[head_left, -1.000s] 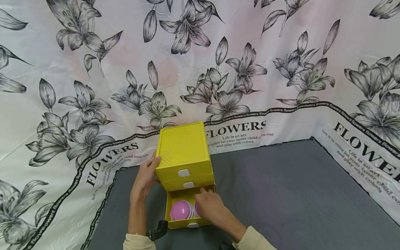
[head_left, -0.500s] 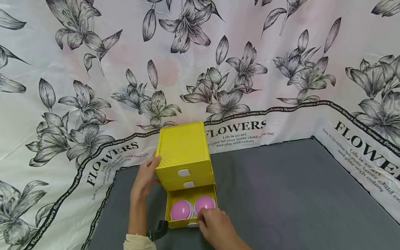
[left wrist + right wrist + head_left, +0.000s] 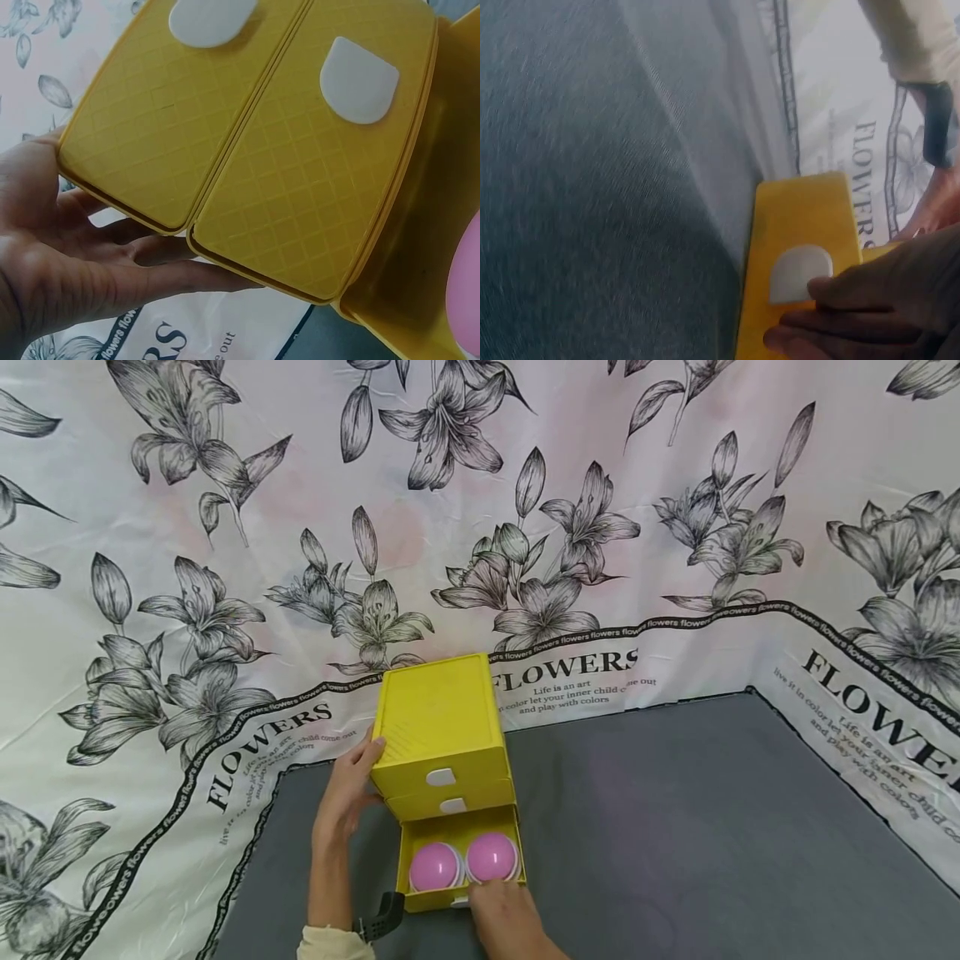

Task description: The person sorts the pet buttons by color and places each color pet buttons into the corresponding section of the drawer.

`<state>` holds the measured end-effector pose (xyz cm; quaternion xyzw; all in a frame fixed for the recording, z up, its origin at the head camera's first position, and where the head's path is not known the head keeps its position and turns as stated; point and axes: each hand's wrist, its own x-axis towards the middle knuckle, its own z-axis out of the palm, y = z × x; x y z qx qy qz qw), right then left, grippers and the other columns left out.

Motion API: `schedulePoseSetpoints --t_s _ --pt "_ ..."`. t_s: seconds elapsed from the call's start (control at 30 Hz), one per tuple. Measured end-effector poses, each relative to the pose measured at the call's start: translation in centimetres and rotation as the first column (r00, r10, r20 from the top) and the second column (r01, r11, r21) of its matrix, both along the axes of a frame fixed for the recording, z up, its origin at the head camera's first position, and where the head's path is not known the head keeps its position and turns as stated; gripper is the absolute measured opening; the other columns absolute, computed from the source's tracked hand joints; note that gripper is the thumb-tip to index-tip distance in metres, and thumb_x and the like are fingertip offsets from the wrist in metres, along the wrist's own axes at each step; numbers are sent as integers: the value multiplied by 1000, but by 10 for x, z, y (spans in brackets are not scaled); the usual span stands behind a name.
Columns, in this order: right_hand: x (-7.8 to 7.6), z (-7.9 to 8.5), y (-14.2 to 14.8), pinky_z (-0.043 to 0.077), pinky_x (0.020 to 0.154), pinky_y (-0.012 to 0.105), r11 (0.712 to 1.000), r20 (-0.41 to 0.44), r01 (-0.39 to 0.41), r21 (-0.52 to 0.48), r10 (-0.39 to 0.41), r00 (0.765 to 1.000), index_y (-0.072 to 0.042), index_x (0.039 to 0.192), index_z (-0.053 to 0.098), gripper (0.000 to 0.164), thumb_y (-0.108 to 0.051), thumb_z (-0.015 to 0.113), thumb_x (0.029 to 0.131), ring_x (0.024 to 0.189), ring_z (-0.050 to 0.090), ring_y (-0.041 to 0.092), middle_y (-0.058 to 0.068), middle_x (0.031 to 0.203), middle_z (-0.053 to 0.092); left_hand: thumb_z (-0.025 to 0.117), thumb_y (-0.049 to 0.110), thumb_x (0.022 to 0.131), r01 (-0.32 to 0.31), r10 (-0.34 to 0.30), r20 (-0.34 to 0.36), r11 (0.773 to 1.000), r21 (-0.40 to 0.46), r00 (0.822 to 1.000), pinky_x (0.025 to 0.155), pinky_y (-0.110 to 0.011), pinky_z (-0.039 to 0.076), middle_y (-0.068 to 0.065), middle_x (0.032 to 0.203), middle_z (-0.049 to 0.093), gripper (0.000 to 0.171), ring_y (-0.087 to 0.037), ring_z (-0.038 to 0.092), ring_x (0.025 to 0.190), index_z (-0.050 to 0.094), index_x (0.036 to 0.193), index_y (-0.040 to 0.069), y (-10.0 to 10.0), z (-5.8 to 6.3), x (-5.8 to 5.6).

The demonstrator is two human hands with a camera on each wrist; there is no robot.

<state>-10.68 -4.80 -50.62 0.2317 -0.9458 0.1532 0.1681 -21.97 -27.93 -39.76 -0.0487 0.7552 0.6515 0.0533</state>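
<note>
A small yellow drawer cabinet (image 3: 438, 706) has its two upper drawers closed and its bottom drawer (image 3: 429, 902) pulled out. Inside that drawer sit two round, glossy pink-topped things with white rims, one at the left (image 3: 433, 867) and one at the right (image 3: 491, 857). My left hand (image 3: 347, 789) steadies the cabinet's left side, thumb at the top edge and fingers stretched along the wall. At the bottom drawer's front, my right hand (image 3: 506, 914) touches the yellow face, fingertips beside the white pull tab (image 3: 801, 271).
Grey cloth (image 3: 645, 810) covers the table around the cabinet. Behind it hangs a white flower-printed sheet (image 3: 480, 543). White tabs mark the upper drawers (image 3: 360, 82). A dark strap (image 3: 382, 917) is on the left wrist.
My right hand has come out of the bottom drawer, away from the right pink-topped thing, and moved down to the drawer's front. The left hand has stayed on the cabinet.
</note>
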Motion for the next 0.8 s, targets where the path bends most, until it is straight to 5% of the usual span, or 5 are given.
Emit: schedulePoseSetpoints --t_s 0.13,0.4,0.6,0.8 --pt "-5 -6 -2 42 38 34 999 -147 45 4 -44 988 -15 57 62 26 -7 83 68 46 60 20 0 51 60 47 49 110 0 0 -7 1000 -4 1000 110 -77 41 -11 177 16 71 -41 28 157 24 168 14 0 0 0" --pt "-36 -9 -3 45 38 38 993 -223 99 -69 -113 968 -14 52 56 33 -7 80 75 47 61 25 3 52 61 48 47 111 -11 11 -5 1000 5 1000 110 -76 42 -6 177 16 69 -40 31 156 26 167 13 1 -1 0" --pt "-60 -7 -5 44 39 39 990 -163 73 -119 -92 982 -15 52 48 42 -4 77 82 48 61 23 1 53 58 48 49 110 3 -3 -5 1000 4 1000 110 -76 42 6 178 10 70 -39 25 160 26 167 16 3 -1 -2" --pt "-78 -6 -10 29 40 29 990 -56 52 -128 -60 997 -20 51 31 59 -2 72 90 43 36 7 -11 50 24 48 47 111 -10 10 6 1000 6 1000 109 -75 44 9 177 12 66 -37 25 160 31 166 15 2 -1 -2"
